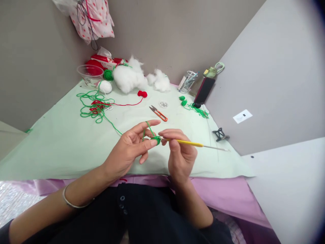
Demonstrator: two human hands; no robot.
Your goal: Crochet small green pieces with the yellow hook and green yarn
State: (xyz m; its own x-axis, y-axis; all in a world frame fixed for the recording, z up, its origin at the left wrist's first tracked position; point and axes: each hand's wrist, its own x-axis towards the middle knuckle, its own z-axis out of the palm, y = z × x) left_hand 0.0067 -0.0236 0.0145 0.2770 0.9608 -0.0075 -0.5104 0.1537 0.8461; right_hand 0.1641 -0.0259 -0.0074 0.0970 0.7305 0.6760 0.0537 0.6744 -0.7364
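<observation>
Between the thumb and fingers of my left hand [134, 142] is a small green crochet piece [157, 139]. Green yarn [150, 128] loops over my raised left index finger and trails back to a loose tangle on the table. My right hand [181, 152] grips a crochet hook [189, 142] by its yellow handle. The hook's left tip is at the green piece; its other metal end points right. Orange thread snips [159, 114] lie just beyond my hands. Exactly how the tip sits in the stitches is too small to tell.
Tangled green and red yarn [98, 107] lies left, near a clear plastic tub [90, 79] and white stuffing [129, 76]. A small red crochet piece [142, 94] rests mid-table. At right are small green pieces [183, 101], a pen cup [188, 82] and a dark phone [204, 90].
</observation>
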